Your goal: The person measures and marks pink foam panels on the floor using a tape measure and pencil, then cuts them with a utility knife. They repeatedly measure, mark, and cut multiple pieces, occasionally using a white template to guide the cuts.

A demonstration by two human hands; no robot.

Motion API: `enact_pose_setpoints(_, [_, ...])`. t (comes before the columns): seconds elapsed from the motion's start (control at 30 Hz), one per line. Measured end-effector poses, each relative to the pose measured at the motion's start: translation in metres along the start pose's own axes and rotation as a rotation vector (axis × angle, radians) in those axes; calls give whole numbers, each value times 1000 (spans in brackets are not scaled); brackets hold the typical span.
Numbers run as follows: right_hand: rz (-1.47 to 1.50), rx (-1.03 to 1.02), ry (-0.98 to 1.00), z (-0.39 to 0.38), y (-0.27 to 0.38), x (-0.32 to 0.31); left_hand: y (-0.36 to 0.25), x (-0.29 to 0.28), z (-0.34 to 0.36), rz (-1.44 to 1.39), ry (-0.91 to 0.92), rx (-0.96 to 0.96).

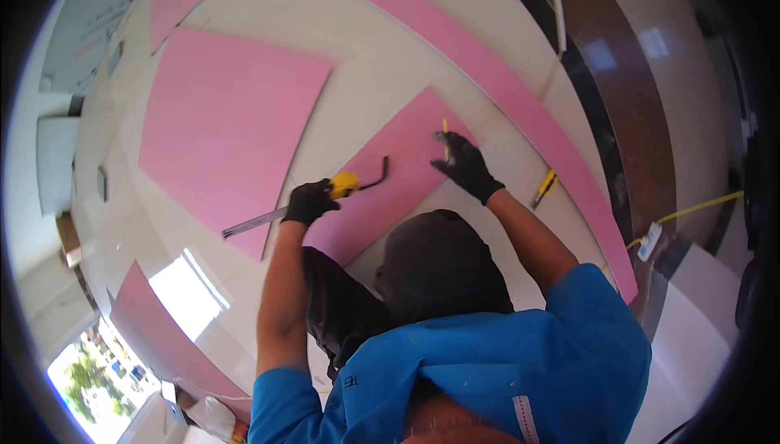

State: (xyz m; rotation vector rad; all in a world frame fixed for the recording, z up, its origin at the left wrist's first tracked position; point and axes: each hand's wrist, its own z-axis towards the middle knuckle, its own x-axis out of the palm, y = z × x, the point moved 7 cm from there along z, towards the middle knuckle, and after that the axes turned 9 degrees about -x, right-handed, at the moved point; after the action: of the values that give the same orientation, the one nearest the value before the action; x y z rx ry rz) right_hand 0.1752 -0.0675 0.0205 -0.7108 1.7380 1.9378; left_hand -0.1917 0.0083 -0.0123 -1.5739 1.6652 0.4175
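On the pale tiled floor [366, 62], a large pink panel [231, 119] lies to the left of the smaller pink board [398, 172] being worked on, and a long pink strip [504, 99] sweeps past that board's far and right edges. A yellow utility knife [545, 188] rests on the floor close beside the strip's inner edge; beyond the outer edge sits a white power strip [650, 242] with a yellow cable [700, 206]. The person's dark-clad legs [443, 269] crowd the board's near end and cover part of it. The board lies flat, plain pink and straight-edged, its far corner bare. Above its left edge, the gloved left hand [310, 203] has its fingers curled around a yellow tape measure [344, 185] with a dark strap, while a metal ruler [252, 223] juts from the same fist across the large panel's near corner. Near the board's right corner, the gloved right hand [465, 166] holds a slim yellow pencil [445, 139], fingers bent; exactly which fingertips pinch it cannot be told.
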Motion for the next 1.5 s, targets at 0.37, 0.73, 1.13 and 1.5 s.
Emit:
enact_pose_setpoints(0.37, [-983, 397, 180, -47, -149, -150, 88, -89, 67, 663, -45, 67])
enact_pose_setpoints(0.73, [-917, 286, 13, -61, -70, -161, 139, -65, 34, 473, 226, -98])
enact_pose_setpoints(1.13, [-575, 221, -117, -99, -45, -50, 131, -53, 44, 700, 344, -96])
enact_pose_setpoints(1.5, [-462, 279, -123, -103, -61, -40, -151, -125, 151, 595, -281, 518])
